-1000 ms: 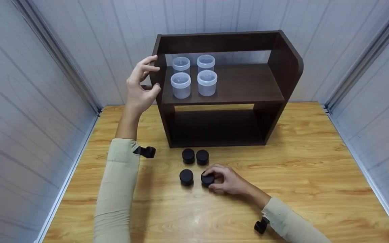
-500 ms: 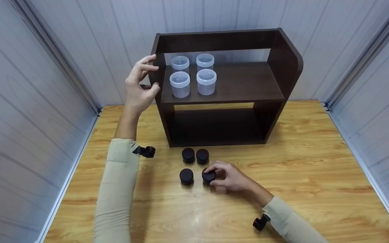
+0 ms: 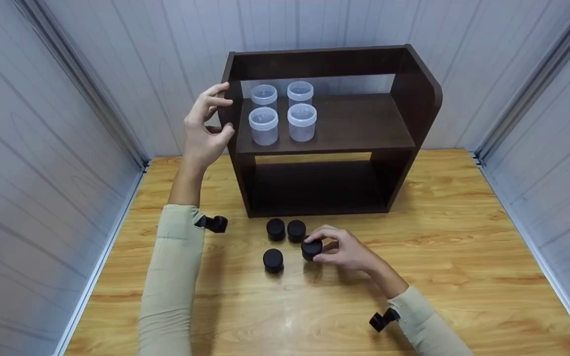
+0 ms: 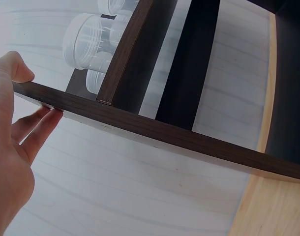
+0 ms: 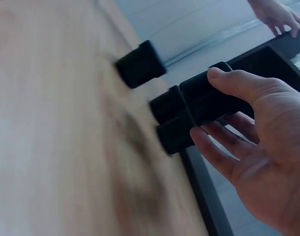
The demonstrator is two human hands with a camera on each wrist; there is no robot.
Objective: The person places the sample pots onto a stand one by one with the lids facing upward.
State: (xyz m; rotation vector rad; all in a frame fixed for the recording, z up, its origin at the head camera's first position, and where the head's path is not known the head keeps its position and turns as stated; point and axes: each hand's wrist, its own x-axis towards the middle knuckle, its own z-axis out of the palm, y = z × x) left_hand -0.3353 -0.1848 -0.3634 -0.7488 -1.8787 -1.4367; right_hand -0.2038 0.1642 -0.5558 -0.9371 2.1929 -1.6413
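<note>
Fingers (image 5: 214, 151) of right hand (image 3: 347, 251) hold part-hidden black jar (image 3: 310, 250), seemingly off table (image 3: 285, 316); left hand (image 3: 205, 134) grips shelf (image 3: 364, 118).

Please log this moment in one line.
left hand: grips shelf | right hand: holds black jar | table: three black jars | shelf: four clear jars

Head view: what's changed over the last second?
The right hand, already gripping a black jar, has lifted it off the wooden surface, moving it slightly rightward and toward the shelf. The left hand stays at the shelf's left side; the other three black jars and four clear jars stay put.
</note>
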